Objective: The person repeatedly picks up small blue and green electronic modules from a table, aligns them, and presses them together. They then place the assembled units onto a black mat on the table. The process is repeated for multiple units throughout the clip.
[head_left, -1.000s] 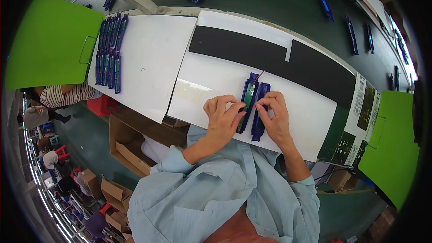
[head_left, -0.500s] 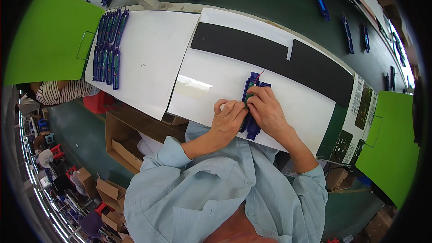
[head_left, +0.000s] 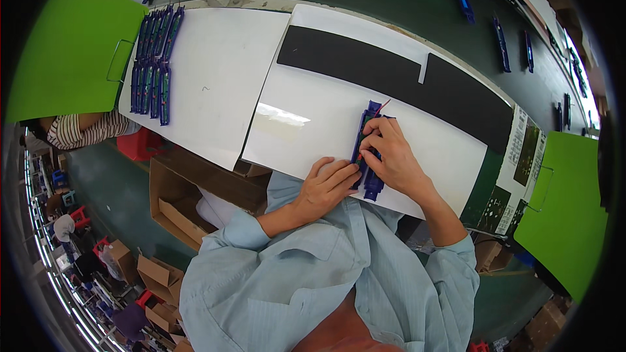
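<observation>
A blue plastic housing (head_left: 373, 188) in two long parts lies on the white work sheet before me, a green circuit strip (head_left: 366, 120) in its left part. A thin red wire (head_left: 383, 105) sticks out at the far end. My left hand (head_left: 327, 186) grips the near end of the left part, fingers together along its edge. Over the middle of the housing, my right hand (head_left: 391, 156) is closed, thumb and fingertips pinched. What lies between those fingertips is too small to make out.
Several filled blue housings (head_left: 156, 36) stand in rows at the left. A black strip (head_left: 352, 55) crosses the sheet's far side. Beyond runs a dark green belt (head_left: 391, 0) with more housings. Green panels (head_left: 72, 52) flank the bench; a cardboard box (head_left: 176, 205) sits below left.
My left hand has slid toward me to the near end of the housing, its fingers straighter. My right hand has lifted a little, its fingers curled more tightly. The view has shifted slightly.
</observation>
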Demonstrator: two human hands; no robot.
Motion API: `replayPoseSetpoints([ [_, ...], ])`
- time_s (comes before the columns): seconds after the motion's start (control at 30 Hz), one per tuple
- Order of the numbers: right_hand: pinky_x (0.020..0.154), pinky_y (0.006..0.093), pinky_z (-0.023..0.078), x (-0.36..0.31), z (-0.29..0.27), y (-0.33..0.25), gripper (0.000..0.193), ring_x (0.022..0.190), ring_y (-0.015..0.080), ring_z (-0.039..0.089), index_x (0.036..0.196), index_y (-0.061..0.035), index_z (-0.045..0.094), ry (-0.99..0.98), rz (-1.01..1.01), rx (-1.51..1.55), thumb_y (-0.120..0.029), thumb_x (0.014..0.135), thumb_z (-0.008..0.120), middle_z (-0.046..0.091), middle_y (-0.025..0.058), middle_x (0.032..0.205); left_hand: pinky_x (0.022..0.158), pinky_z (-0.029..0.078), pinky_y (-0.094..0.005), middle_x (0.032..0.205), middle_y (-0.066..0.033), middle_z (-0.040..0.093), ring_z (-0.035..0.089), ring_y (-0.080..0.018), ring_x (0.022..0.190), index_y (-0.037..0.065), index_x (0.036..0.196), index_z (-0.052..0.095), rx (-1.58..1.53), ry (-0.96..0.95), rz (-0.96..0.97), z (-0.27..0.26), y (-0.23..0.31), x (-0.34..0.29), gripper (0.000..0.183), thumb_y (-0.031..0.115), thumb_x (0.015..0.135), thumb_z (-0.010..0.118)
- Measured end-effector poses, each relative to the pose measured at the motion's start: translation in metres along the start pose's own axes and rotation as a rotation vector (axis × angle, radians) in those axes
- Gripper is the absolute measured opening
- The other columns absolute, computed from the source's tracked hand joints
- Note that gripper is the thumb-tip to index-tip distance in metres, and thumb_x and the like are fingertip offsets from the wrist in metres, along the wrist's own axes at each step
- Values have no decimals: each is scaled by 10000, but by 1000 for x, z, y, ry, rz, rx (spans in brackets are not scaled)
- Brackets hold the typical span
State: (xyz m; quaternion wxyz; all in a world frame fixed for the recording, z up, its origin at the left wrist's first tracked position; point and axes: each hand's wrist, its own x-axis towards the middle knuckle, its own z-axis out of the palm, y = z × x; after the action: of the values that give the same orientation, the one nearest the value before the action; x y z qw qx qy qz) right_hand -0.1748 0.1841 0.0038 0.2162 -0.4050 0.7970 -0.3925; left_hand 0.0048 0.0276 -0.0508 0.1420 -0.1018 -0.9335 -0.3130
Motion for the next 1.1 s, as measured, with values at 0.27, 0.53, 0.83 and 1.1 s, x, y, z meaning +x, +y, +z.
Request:
replayPoseSetpoints([
  [0.27, 980, 410, 484, -4, 4, 4, 49, 1085, 298, 569, 900, -8, 686, -11, -51, -10, -16, 885, 732, 596, 99, 1175, 1100, 477, -472, 1361, -59, 706, 648, -276, 1308, 87, 1241, 770, 38, 37, 15, -1, -1, 4, 468, 260, 811, 838],
  [0.53, 1006, 441, 453, -14, 12, 8, 96, 1132, 304, 577, 964, -34, 707, 47, -138, -115, -47, 882, 754, 622, 87, 1186, 1095, 474, -468, 1441, -73, 656, 607, -279, 1337, 80, 1238, 759, 28, 47, 28, 1, -2, 6, 441, 268, 843, 816],
  [0.83, 813, 483, 573, -59, 8, -9, 690, 991, 392, 668, 1556, -67, 498, 195, 253, -180, -229, 957, 800, 619, 199, 1167, 1053, 522, -420, 1536, -215, 573, 622, -343, 1284, -11, 1218, 700, 155, -198, 81, -33, 8, 30, 375, 171, 894, 749],
  [1.1, 732, 397, 569, -49, -29, -3, 594, 819, 256, 668, 1480, -37, 581, 106, 225, 161, -162, 940, 792, 652, 161, 1100, 1022, 583, -445, 1453, -162, 641, 665, -352, 1252, 10, 1191, 705, 28, -145, 157, -63, 12, 69, 292, 116, 919, 723],
])
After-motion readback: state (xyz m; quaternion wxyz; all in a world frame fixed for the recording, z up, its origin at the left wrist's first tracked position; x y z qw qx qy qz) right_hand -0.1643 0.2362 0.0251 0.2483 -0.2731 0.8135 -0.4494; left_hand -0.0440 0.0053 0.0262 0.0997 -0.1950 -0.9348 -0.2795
